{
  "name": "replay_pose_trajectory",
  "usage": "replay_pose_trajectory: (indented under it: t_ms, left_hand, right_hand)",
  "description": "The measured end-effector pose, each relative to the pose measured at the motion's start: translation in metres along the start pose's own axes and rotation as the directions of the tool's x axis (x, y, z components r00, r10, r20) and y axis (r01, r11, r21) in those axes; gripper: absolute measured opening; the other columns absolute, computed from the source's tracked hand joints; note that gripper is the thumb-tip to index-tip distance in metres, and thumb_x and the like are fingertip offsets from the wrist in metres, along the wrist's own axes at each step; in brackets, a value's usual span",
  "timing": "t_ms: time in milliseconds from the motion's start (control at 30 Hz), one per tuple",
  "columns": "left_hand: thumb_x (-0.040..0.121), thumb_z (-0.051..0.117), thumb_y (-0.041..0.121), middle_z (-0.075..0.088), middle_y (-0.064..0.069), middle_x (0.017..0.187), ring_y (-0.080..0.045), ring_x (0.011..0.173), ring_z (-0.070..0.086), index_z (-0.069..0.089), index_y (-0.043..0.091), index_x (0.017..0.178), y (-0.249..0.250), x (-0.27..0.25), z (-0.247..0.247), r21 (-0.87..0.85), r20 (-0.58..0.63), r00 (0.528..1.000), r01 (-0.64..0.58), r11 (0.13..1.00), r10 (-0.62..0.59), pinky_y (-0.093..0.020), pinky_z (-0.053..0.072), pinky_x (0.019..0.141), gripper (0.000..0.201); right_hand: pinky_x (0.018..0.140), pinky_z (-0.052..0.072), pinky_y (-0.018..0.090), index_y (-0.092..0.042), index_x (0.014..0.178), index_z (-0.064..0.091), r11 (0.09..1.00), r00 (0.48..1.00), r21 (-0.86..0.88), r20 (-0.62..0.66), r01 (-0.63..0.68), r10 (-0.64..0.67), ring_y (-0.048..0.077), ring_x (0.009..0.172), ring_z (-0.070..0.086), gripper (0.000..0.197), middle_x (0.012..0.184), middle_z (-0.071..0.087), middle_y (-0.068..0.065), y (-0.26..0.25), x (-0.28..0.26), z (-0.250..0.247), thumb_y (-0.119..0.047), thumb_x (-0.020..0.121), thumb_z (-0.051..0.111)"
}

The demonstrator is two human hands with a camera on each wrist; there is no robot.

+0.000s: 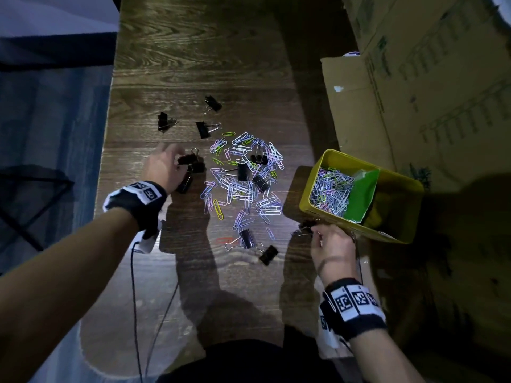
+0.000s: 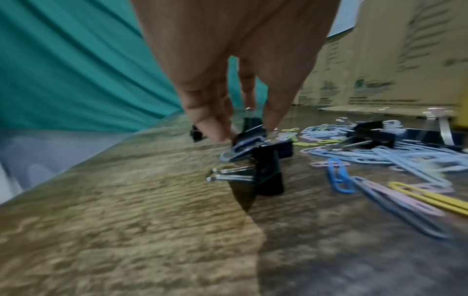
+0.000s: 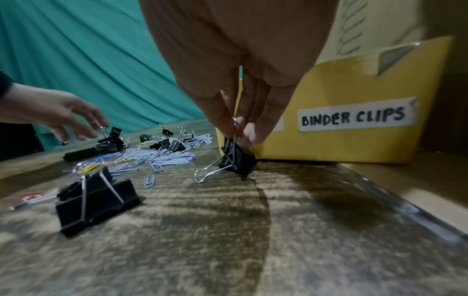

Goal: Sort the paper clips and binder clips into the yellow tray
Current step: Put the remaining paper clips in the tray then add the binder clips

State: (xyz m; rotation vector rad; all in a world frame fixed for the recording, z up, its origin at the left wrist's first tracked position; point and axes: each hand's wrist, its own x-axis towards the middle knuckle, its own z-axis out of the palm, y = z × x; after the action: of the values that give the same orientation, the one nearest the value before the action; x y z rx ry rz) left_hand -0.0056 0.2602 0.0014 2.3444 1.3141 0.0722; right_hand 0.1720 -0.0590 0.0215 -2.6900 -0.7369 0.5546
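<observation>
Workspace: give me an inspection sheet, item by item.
Surface: dark wood-grain table.
Job's things: yellow tray, split by a green divider, paper clips in one side; loose paper clips and black binder clips on the table.
Clutter: nothing seen.
Grippers: left hand grips clustered binder clips; right hand pinches a binder clip by its wire handle.
Cables: black cable from the left wrist.
Surroundings: cardboard boxes, teal fabric.

The yellow tray (image 1: 398, 217)'s right compartment lies in shadow, its contents unreadable.
</observation>
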Motion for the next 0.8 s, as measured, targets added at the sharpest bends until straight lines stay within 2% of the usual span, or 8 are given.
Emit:
replay_pose_trajectory:
  t_ms: [100,233,367,467,533,633,733,800]
  left_hand:
    - [0.078,0.069,0.021,0.048,-0.02,0.113,-0.037,0.087,0.058,0.057,0.01,0.112,0.021,-0.032,0.007,0.041,-0.055,0.983,-0.173,0.984,0.175,-0.044,0.053,0.075,0.038]
    - [0.076,0.059,0.051,0.055,-0.011,0.105,-0.029,0.082,0.059,0.058,0.015,0.104,0.061,-0.106,0.048,0.052,0.213,0.855,-0.493,0.868,0.473,-0.039,0.053,0.068,0.046]
    - [0.069,0.07,0.038,0.057,-0.01,0.1,-0.032,0.089,0.058,0.058,0.016,0.099,0.07,-0.135,0.085,0.092,0.386,0.804,-0.522,0.848,0.453,-0.041,0.049,0.077,0.039]
    - [0.067,0.068,0.034,0.06,-0.008,0.092,-0.03,0.084,0.058,0.058,0.018,0.094,0.071,-0.138,0.09,0.154,0.368,0.808,-0.541,0.827,0.46,-0.04,0.047,0.07,0.033]
    - [0.07,0.056,0.043,0.06,-0.004,0.094,-0.026,0.086,0.058,0.056,0.022,0.096,0.072,-0.137,0.083,0.163,0.299,0.825,-0.539,0.827,0.479,-0.038,0.045,0.071,0.033]
    - [0.07,0.047,0.041,0.059,-0.006,0.1,-0.027,0.088,0.058,0.06,0.019,0.099,0.059,-0.121,0.062,0.091,0.177,0.895,-0.43,0.898,0.41,-0.038,0.045,0.074,0.038]
    - [0.069,0.054,0.029,0.056,-0.012,0.101,-0.032,0.082,0.059,0.059,0.016,0.103,0.03,-0.093,0.041,0.096,0.126,0.955,-0.281,0.955,0.269,-0.041,0.047,0.073,0.036]
    - [0.069,0.061,0.019,0.054,-0.015,0.104,-0.036,0.085,0.058,0.059,0.013,0.105,0.012,-0.077,0.032,0.153,0.162,0.969,-0.213,0.965,0.188,-0.043,0.047,0.076,0.036]
  right_hand:
    - [0.088,0.047,0.031,-0.021,0.105,0.07,0.999,0.998,-0.004,0.041,-0.043,0.044,0.023,0.102,0.061,0.024,0.118,0.061,-0.002,0.004,-0.005,0.002,-0.015,0.087,0.055]
    - [0.09,0.043,0.038,-0.018,0.102,0.071,0.963,0.958,-0.033,-0.099,0.267,-0.269,0.028,0.105,0.055,0.026,0.112,0.062,0.007,-0.01,-0.018,0.012,-0.019,0.077,0.072]
    - [0.086,0.044,0.039,-0.029,0.108,0.066,0.834,0.819,-0.047,0.226,0.55,-0.527,0.022,0.103,0.055,0.04,0.109,0.061,-0.001,-0.024,-0.029,0.032,-0.046,0.073,0.07]
    - [0.081,0.046,0.037,-0.027,0.094,0.07,0.825,0.799,-0.071,0.311,0.56,-0.515,0.022,0.096,0.06,0.025,0.098,0.065,-0.004,-0.028,-0.034,0.046,-0.036,0.071,0.074]
    - [0.076,0.045,0.034,-0.026,0.082,0.071,0.839,0.821,-0.09,0.285,0.537,-0.495,0.021,0.088,0.061,0.015,0.088,0.066,-0.006,-0.023,-0.034,0.05,-0.024,0.068,0.075]
    - [0.072,0.048,0.032,-0.023,0.072,0.07,0.883,0.879,-0.131,0.239,0.45,-0.413,0.024,0.077,0.064,0.025,0.08,0.066,-0.004,-0.008,-0.03,0.047,-0.008,0.053,0.076]
    - [0.074,0.049,0.037,-0.023,0.073,0.07,0.911,0.912,-0.171,0.249,0.374,-0.327,0.026,0.075,0.066,0.038,0.079,0.067,-0.001,-0.004,-0.028,0.03,0.001,0.043,0.07]
    - [0.082,0.046,0.039,-0.022,0.085,0.072,0.917,0.921,-0.19,0.244,0.352,-0.303,0.027,0.087,0.064,0.043,0.09,0.068,0.001,-0.01,-0.023,0.022,0.003,0.05,0.068]
